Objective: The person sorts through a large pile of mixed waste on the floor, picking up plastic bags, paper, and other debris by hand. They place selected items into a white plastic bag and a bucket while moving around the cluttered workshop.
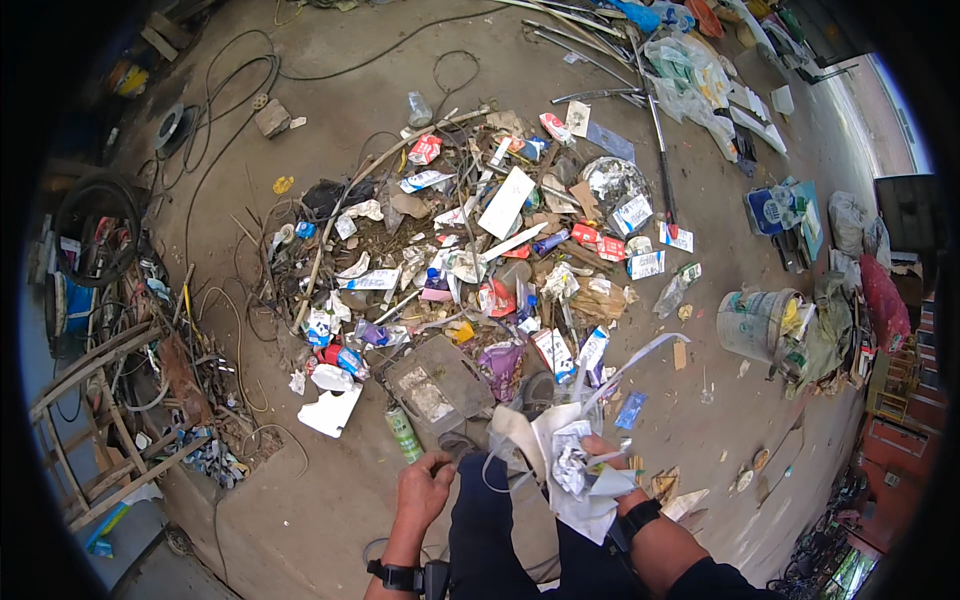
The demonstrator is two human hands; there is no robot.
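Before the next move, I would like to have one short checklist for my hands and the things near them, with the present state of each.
1. Right hand has hold of the white papers: ok.
2. No loose ends on that bundle: not ok, a pale strip juts out over the litter.
3. Left hand free: cannot tell, its fingers are curled.
4. Green can near the left hand: ok, just beyond it.
5. Gloves worn: not ok, both hands are bare.

The left hand (425, 490) hung curled beside the left knee (484, 490); the right hand (612, 468), half hidden, seemed clasped, forearm (665, 550) slanting inward!
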